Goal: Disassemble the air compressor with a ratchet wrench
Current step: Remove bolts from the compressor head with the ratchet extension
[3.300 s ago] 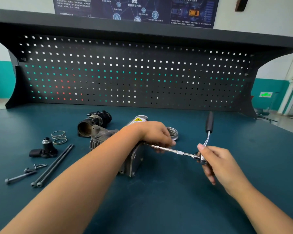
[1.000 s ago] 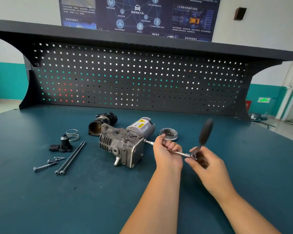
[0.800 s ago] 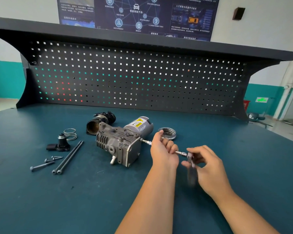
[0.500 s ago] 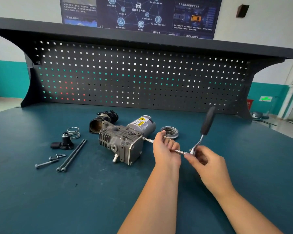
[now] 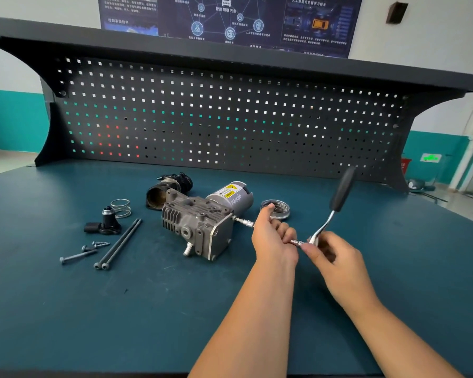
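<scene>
Bolts [image 5: 78, 256], spring [image 5: 120, 208] already off, parked left on desk [image 5: 175, 309]. Cranking on compressor's [image 5: 200, 225] right end, gripping extension [image 5: 245, 222] with left hand [image 5: 271, 238] fingers [image 5: 283, 231], pinching wrench [image 5: 342, 192] head with right hand [image 5: 336, 257].

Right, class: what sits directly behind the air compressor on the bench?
A black tubular part with an open mouth. The air compressor hides its lower right edge, so whether they touch is unclear.

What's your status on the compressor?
Left hand grips the extension bar; right hand pinches the wrench at its head. Bar tip at the compressor end plate. Loose bolts lie apart, leftward.
</scene>
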Action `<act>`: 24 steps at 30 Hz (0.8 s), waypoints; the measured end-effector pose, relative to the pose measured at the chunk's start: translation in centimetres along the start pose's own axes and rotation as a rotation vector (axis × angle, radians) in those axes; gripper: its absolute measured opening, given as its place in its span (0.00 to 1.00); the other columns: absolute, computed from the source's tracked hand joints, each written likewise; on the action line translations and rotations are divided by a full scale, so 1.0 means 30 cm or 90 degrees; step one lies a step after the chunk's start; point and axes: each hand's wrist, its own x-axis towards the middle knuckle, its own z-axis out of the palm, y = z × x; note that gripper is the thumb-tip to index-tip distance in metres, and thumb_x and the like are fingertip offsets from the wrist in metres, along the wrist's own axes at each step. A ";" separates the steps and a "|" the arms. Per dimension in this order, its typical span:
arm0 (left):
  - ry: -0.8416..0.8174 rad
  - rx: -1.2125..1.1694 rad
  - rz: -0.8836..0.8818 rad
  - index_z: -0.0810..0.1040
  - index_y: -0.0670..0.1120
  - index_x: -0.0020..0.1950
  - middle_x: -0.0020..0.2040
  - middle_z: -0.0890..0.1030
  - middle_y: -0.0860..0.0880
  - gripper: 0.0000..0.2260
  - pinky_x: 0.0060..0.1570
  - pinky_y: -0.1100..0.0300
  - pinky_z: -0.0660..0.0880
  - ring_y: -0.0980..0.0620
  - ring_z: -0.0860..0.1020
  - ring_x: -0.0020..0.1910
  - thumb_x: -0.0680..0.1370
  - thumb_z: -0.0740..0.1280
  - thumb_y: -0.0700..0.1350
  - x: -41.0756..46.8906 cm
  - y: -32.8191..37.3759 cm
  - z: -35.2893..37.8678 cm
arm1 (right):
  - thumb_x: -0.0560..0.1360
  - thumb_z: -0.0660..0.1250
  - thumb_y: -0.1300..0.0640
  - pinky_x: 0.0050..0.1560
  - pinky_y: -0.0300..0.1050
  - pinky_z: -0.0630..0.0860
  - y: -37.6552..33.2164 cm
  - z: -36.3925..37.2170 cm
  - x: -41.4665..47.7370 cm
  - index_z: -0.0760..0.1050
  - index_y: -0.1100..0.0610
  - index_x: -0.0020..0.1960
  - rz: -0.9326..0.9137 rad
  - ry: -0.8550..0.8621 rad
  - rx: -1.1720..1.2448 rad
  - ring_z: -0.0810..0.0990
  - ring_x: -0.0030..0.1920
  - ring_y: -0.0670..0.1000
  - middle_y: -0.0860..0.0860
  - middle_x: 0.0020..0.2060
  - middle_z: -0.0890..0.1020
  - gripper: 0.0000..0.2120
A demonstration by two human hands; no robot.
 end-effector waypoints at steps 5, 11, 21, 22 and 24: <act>0.015 0.021 -0.005 0.64 0.44 0.33 0.20 0.58 0.53 0.13 0.18 0.66 0.56 0.57 0.55 0.17 0.76 0.62 0.36 -0.002 -0.001 0.007 | 0.64 0.75 0.71 0.48 0.35 0.74 0.002 -0.011 0.000 0.76 0.54 0.45 -0.112 0.007 -0.051 0.76 0.44 0.46 0.46 0.42 0.75 0.17; 0.006 0.010 -0.026 0.60 0.46 0.31 0.21 0.56 0.53 0.16 0.15 0.66 0.52 0.56 0.53 0.16 0.76 0.62 0.38 -0.002 0.005 -0.001 | 0.75 0.66 0.52 0.34 0.40 0.70 0.009 0.008 0.005 0.75 0.54 0.33 0.029 0.008 -0.023 0.76 0.30 0.51 0.48 0.27 0.79 0.13; -0.035 -0.051 -0.032 0.59 0.47 0.25 0.20 0.55 0.53 0.21 0.16 0.66 0.51 0.55 0.52 0.16 0.75 0.63 0.39 0.005 0.013 -0.005 | 0.70 0.72 0.61 0.43 0.37 0.74 -0.003 0.003 -0.005 0.77 0.56 0.43 -0.095 0.013 -0.040 0.76 0.41 0.45 0.46 0.39 0.79 0.05; -0.041 -0.057 -0.034 0.59 0.48 0.22 0.20 0.54 0.53 0.23 0.16 0.66 0.51 0.55 0.52 0.16 0.75 0.63 0.39 0.004 0.014 -0.007 | 0.72 0.69 0.55 0.40 0.38 0.73 -0.008 0.010 -0.003 0.76 0.55 0.40 -0.050 0.021 -0.020 0.76 0.36 0.46 0.47 0.35 0.79 0.05; -0.049 -0.065 -0.034 0.59 0.48 0.20 0.20 0.54 0.54 0.25 0.16 0.66 0.50 0.55 0.52 0.16 0.75 0.63 0.39 0.003 0.014 -0.009 | 0.74 0.63 0.46 0.32 0.41 0.72 -0.011 0.021 0.003 0.75 0.57 0.34 0.054 0.023 0.019 0.74 0.27 0.47 0.49 0.27 0.77 0.16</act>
